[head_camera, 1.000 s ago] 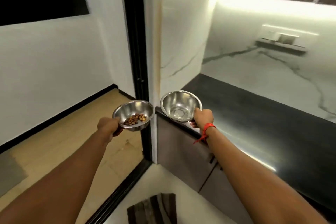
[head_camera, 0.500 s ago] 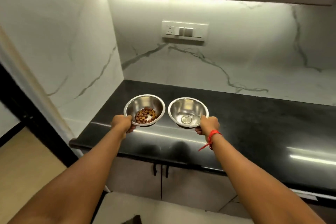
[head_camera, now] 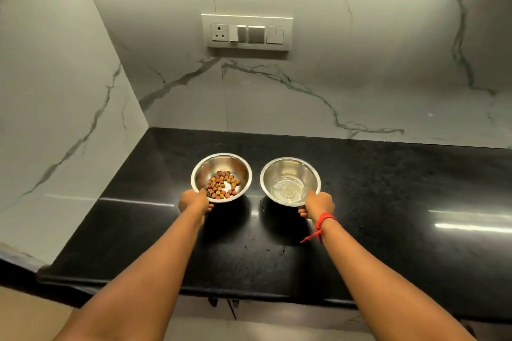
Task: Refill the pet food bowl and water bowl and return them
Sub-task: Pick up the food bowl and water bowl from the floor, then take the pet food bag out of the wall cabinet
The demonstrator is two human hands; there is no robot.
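Over the middle of the black countertop (head_camera: 388,202): steel food bowl (head_camera: 219,163) and matching water bowl (head_camera: 290,167), side by side, not touching; surface contact not discernible. Left hand (head_camera: 194,200) grips the food bowl's near rim, and right hand (head_camera: 319,203) grips the water bowl's. Contents: small heap of brown kibble (head_camera: 221,188); shallow clear water (head_camera: 288,188).

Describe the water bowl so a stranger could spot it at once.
Find the black countertop below the wall switch plate. Two steel bowls are side by side over its middle, each gripped at the near rim. The water bowl is the one in the right hand: a little clear liquid; the left bowl holds kibble.
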